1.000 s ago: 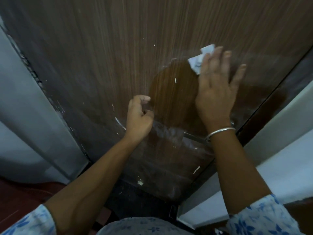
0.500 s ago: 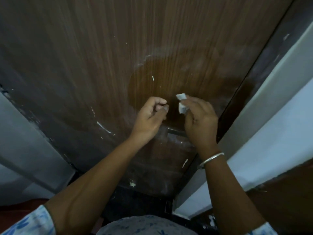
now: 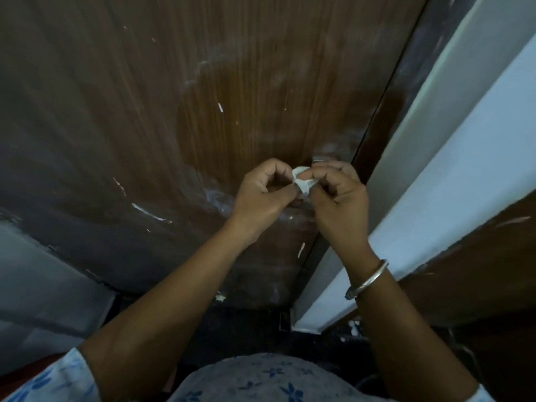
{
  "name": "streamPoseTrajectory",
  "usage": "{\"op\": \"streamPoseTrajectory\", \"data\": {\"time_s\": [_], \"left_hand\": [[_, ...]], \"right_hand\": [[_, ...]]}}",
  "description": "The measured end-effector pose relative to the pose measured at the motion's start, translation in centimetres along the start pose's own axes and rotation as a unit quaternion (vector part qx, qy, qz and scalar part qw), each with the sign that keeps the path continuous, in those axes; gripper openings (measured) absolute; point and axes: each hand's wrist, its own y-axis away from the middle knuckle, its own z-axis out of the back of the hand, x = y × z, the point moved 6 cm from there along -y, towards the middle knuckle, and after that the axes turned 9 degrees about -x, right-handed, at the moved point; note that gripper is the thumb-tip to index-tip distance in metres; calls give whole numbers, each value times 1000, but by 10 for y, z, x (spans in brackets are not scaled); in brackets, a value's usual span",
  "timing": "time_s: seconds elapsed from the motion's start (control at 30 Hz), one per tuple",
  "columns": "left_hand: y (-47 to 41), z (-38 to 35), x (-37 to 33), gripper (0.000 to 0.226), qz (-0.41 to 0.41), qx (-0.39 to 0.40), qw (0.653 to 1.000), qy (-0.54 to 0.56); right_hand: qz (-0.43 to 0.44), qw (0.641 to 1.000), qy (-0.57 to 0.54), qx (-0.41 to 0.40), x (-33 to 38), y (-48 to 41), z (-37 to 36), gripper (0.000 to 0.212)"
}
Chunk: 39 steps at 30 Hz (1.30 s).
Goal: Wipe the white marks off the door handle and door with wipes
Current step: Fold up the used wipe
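Note:
A brown wood-grain door (image 3: pixel 203 82) fills the upper view, with a darker wiped patch in its middle and white streaks and specks around it. A small crumpled white wipe (image 3: pixel 303 181) sits between my two hands in front of the door. My left hand (image 3: pixel 265 192) pinches its left side with curled fingers. My right hand (image 3: pixel 339 195) pinches its right side. The door handle is hidden behind my hands; only a pale glint of it (image 3: pixel 319 161) shows above my right fingers.
The dark door frame (image 3: pixel 385 105) runs diagonally right of the door, with a white wall (image 3: pixel 464 146) beyond it. A grey wall (image 3: pixel 34 285) lies at lower left. White paint flecks sit near the door's bottom edge (image 3: pixel 220 297).
My right hand came down off the door with the wipe and curled round it. My left hand moved over and took hold of the wipe too. The view shifted left and down.

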Motion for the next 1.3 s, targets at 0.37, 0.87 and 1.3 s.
{"op": "streamPoseTrajectory", "data": {"time_s": [0.37,0.87,1.3], "left_hand": [[43,-101,44,11,33,184,981,-60],[219,-274,145,21,128,610,766,-158],[289,-343,214,57,220,720,583,-305]], "right_hand": [[-48,989,137,-31,-43,66,98,25],[-335,854,390,-82,-94,236,272,10],[-549,690,436,-177,-171,315,349,49]]}}
